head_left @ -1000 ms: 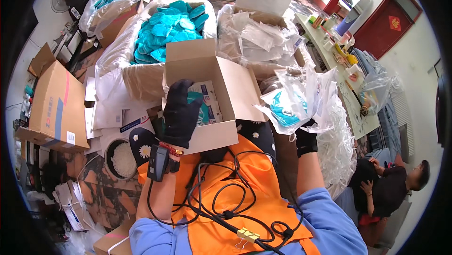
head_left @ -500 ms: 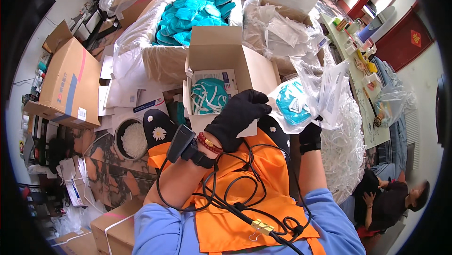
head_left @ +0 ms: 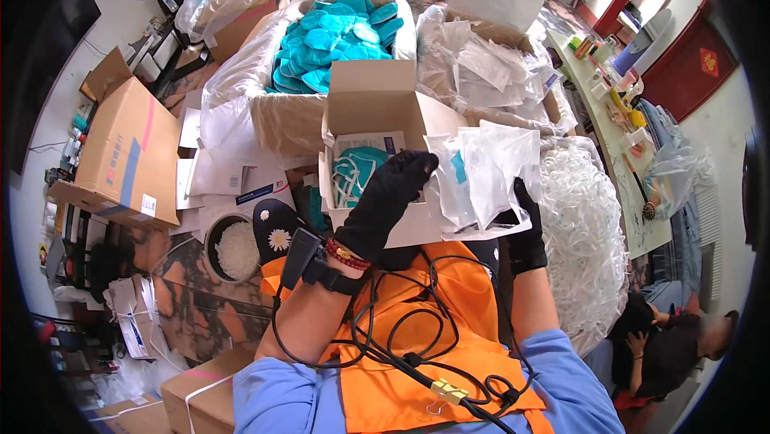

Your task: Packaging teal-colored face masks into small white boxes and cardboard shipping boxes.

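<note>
My right hand (head_left: 528,232) gripped the clear packets (head_left: 493,181) by their right side; couldn't tell if my left hand (head_left: 391,200) pinched their left edge. They overlapped the open box (head_left: 371,81), showing less teal than half a second earlier.

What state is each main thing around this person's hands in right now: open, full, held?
Right hand, gripping clear packets
Left hand, at their left edge; grip unclear
Small box, open
Teal mask, in that box, white straps uppermost
Lined box, open, heaped with teal pieces
Bowl, uncovered, holding white bits
Left carton, flap raised
</note>
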`<state>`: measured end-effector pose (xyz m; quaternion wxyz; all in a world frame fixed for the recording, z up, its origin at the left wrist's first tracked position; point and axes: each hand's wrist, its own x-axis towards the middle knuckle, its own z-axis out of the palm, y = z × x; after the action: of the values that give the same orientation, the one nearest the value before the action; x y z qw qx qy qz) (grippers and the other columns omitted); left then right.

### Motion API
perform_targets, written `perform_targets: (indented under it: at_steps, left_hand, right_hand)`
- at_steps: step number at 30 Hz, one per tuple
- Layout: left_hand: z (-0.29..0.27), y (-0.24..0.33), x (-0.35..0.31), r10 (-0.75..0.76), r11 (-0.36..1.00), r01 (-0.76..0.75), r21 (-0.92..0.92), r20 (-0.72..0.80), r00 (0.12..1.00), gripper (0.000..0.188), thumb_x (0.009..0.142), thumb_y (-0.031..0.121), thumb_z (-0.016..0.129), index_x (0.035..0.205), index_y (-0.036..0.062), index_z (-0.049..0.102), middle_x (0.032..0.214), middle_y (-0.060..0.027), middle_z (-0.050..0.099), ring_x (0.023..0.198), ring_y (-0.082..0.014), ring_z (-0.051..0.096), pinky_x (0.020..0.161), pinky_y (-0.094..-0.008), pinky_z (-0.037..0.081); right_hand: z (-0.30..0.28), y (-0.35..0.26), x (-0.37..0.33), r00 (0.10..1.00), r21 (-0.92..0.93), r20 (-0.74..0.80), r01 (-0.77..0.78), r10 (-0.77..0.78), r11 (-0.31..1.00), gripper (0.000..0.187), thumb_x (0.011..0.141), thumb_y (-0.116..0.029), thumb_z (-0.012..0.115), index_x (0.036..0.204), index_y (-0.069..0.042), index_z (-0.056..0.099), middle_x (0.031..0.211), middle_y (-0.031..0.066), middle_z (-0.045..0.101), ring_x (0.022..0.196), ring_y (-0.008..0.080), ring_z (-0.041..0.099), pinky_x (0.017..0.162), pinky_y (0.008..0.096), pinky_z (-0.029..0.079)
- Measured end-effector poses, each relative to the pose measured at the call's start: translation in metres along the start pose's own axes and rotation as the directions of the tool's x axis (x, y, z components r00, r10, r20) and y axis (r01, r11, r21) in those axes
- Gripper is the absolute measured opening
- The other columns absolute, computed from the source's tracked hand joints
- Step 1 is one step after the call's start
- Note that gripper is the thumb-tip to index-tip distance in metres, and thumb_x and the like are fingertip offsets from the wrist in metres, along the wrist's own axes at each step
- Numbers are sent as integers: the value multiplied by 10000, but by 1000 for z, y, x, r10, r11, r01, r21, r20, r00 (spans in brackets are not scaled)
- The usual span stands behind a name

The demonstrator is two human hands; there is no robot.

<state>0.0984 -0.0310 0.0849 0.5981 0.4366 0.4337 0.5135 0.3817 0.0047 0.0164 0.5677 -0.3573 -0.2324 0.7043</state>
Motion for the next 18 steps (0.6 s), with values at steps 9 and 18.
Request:
perform_targets:
  at_steps: [9, 18]
  left_hand:
    - [12, -6, -8, 259, 956, -272, 105, 123, 958, 289, 855, 41, 628, 1140, 22, 587, 1018, -40, 643, 973, -134, 575, 882, -272, 456]
    - [13, -20, -6, 170, 852, -231, 470, 168, 971, 326, 856, 74, 595, 1175, 28, 551, 1081, -114, 625, 1034, -213, 592, 869, -299, 462]
  right_hand:
    - [-30, 16, 11, 978, -124, 170, 142, -120, 982, 384, 977, -241, 484, 1284, -11, 505, 1144, 117, 616, 1013, 214, 599, 877, 354, 487]
    - [-25, 13, 0, 998, -32, 64, 1, 1, 1000, 328, 926, -200, 577, 1205, -29, 563, 1075, 73, 628, 953, 198, 615, 837, 325, 506]
